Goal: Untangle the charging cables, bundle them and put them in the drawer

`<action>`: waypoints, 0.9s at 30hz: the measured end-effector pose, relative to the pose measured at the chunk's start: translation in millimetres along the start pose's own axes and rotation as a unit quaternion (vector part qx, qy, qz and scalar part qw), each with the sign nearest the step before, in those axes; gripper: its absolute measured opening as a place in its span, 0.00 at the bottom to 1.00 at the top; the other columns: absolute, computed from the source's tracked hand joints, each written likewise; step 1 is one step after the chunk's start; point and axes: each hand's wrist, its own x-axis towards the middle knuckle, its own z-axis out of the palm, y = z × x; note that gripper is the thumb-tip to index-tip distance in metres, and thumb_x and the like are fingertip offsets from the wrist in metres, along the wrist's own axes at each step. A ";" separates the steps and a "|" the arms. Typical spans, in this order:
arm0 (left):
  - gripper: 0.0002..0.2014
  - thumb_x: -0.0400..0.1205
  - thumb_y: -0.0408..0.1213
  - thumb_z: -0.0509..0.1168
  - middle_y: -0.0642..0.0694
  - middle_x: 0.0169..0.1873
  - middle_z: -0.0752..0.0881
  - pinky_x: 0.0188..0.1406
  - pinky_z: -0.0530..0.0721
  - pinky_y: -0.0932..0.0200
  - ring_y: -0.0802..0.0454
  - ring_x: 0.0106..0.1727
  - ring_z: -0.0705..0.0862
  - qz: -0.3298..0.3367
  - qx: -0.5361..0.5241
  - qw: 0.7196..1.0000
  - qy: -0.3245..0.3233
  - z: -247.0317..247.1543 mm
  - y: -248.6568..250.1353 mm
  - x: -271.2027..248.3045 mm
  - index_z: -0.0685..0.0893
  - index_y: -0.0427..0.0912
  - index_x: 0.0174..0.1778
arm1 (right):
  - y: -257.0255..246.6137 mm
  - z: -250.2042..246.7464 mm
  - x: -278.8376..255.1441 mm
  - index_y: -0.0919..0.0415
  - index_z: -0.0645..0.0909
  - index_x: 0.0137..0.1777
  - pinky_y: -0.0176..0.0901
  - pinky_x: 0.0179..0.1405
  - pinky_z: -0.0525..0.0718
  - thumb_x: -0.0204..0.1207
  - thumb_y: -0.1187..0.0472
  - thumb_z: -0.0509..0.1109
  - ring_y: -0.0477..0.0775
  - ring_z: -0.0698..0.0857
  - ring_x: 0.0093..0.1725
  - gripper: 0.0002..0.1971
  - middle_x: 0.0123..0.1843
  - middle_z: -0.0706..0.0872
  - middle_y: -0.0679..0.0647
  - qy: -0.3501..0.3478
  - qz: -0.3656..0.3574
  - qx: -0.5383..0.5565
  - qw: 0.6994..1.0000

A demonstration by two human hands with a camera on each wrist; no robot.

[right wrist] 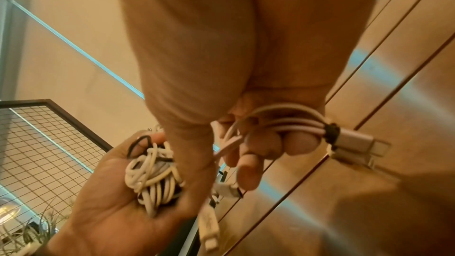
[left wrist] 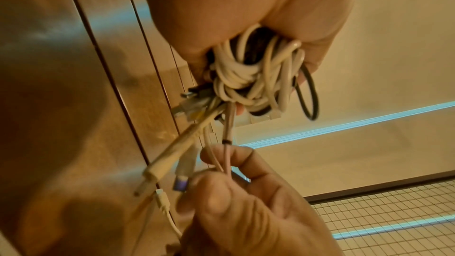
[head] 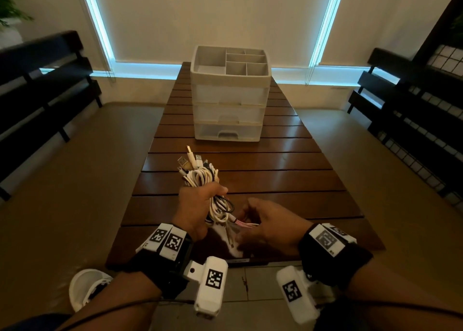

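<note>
- While hovering low over the near end of the wooden desk [head: 250, 160], gripping a tangled bunch of cables [head: 200, 177] in the left hand [head: 194, 209], fingers curled tight round the white and black loops.
- Sticking up out of the top of that fist, several metal plugs [head: 190, 159]; hanging below it, more loose cable ends.
- Pinching a thin pink cable [right wrist: 278, 124] in the right hand [head: 268, 226], just right of the left hand, fingers curled round its strands.
- Showing, in the right wrist view, a dark tie [right wrist: 331, 132] binding the pink strands just behind their silver plugs [right wrist: 357, 143].
- Standing farther back on the desk, well apart from both hands, a white plastic drawer unit [head: 229, 112] with three drawers, all shut, and an open divided tray on top.
- Flanking the desk, dark benches [head: 42, 80] on either side.
</note>
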 end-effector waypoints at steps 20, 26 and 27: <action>0.08 0.68 0.18 0.68 0.39 0.25 0.79 0.29 0.81 0.54 0.44 0.23 0.80 -0.053 0.076 0.993 -0.075 -3.8 4.4 -0.5 0.84 0.30 0.40 | -5.6 -27.0 0.4 0.50 0.83 0.36 0.31 0.41 0.82 0.73 0.63 0.76 0.35 0.85 0.39 0.08 0.34 0.86 0.37 0.041 -0.077 -0.074 0.993; 0.10 0.62 0.21 0.72 0.34 0.30 0.83 0.35 0.84 0.47 0.39 0.29 0.84 -0.041 0.131 0.982 -0.133 -4.4 0.6 -6.1 0.84 0.32 0.37 | -12.2 -28.7 1.8 0.51 0.81 0.36 0.23 0.42 0.81 0.71 0.67 0.77 0.34 0.85 0.41 0.11 0.37 0.86 0.40 0.040 -0.116 -0.107 0.987; 0.11 0.61 0.21 0.72 0.34 0.30 0.83 0.37 0.84 0.45 0.38 0.31 0.85 -0.041 0.135 0.980 -0.141 -4.3 0.6 -6.8 0.84 0.33 0.38 | -13.4 -28.3 2.3 0.52 0.81 0.37 0.25 0.43 0.83 0.71 0.67 0.78 0.36 0.86 0.42 0.11 0.38 0.86 0.41 0.041 -0.122 -0.105 0.986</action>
